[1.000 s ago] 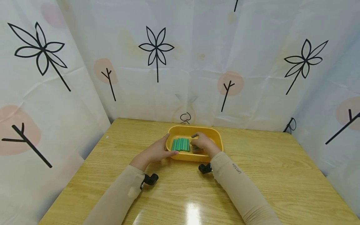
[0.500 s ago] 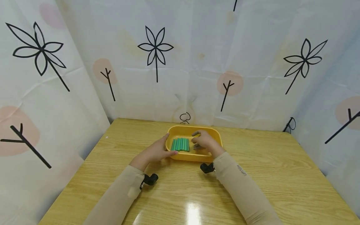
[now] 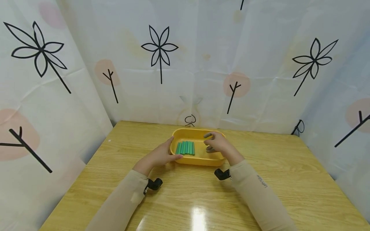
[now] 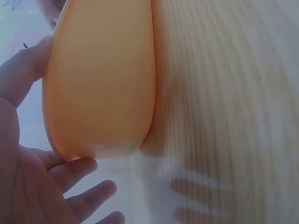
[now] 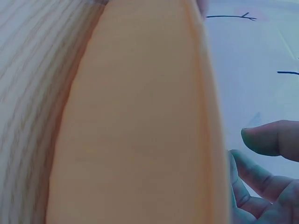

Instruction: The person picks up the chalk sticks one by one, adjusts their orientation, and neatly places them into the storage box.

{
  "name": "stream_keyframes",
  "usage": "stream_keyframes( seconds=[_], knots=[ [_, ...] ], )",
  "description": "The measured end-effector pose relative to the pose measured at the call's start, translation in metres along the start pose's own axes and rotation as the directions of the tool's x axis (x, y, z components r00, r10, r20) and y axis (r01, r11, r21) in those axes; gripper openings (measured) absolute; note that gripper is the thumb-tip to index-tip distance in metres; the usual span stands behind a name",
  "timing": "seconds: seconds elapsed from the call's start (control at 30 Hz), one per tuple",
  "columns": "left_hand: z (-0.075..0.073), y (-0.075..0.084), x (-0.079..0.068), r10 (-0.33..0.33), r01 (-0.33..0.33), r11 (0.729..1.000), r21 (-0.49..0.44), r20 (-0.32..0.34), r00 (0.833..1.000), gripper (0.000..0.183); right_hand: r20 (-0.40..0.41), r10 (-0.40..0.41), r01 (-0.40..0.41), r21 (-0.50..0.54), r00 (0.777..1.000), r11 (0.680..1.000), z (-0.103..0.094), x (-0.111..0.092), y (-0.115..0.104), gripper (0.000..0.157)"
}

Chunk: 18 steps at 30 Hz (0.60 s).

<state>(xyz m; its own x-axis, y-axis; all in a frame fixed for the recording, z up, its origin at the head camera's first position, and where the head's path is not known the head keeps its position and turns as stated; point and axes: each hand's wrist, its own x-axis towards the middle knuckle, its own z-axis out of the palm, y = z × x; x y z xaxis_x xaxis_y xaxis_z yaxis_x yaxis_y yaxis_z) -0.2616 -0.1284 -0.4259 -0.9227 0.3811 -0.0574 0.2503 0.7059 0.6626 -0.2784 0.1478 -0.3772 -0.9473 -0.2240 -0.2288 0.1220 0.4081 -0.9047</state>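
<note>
In the head view a yellow plastic tray (image 3: pixel 199 161) stands near the far side of the table. Several green sticks (image 3: pixel 185 148) lie side by side in its left half. My left hand (image 3: pixel 160 155) holds the tray's left end, thumb on the near rim and fingers round the outer side. The left wrist view shows the thumb (image 4: pixel 28 70) at the rim and the fingertips at the end wall. Over the tray's right half is my right hand (image 3: pixel 218 143), fingers spread and loosely bent, holding nothing. Its fingertips look grey. The right wrist view has the thumb (image 5: pixel 266 138) apart from the fingers.
The wooden table (image 3: pixel 185 195) extends on both sides of the tray and towards me. Patterned white cloth (image 3: pixel 202 64) hangs behind and at both sides. A thin black object with a loop (image 3: pixel 297 127) is at the far right corner.
My right hand has risen from the tray's floor and moved right, its fingers spreading. The left hand and the green sticks stay in place.
</note>
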Motion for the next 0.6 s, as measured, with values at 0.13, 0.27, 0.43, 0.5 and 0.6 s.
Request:
stream_keyframes(
  seconds=[0.13,0.27,0.43,0.5,0.6],
  knots=[
    [0.0,0.0,0.0,-0.002,0.002,1.0,-0.002,-0.004,1.0,0.114,0.006,-0.027,0.027,-0.016,1.0,1.0,-0.008,-0.009,-0.001,0.045],
    [-0.001,0.001,-0.001,-0.003,0.003,1.0,-0.005,-0.007,1.0,0.115,0.009,-0.061,0.061,-0.046,0.998,0.997,-0.016,-0.016,0.001,0.042],
    [-0.001,0.001,0.0,0.003,-0.003,1.0,0.008,-0.005,1.0,0.114,-0.001,-0.084,0.084,-0.076,0.996,0.994,-0.024,-0.023,0.005,0.043],
    [-0.001,0.002,-0.001,0.0,0.0,1.0,0.01,0.0,1.0,0.114,-0.002,-0.093,0.092,-0.081,0.996,0.992,-0.026,-0.025,0.007,0.043],
    [-0.001,0.002,-0.001,-0.002,0.002,1.0,0.007,0.003,1.0,0.114,0.003,-0.111,0.111,-0.086,0.994,0.99,-0.028,-0.028,0.009,0.043]
  ],
)
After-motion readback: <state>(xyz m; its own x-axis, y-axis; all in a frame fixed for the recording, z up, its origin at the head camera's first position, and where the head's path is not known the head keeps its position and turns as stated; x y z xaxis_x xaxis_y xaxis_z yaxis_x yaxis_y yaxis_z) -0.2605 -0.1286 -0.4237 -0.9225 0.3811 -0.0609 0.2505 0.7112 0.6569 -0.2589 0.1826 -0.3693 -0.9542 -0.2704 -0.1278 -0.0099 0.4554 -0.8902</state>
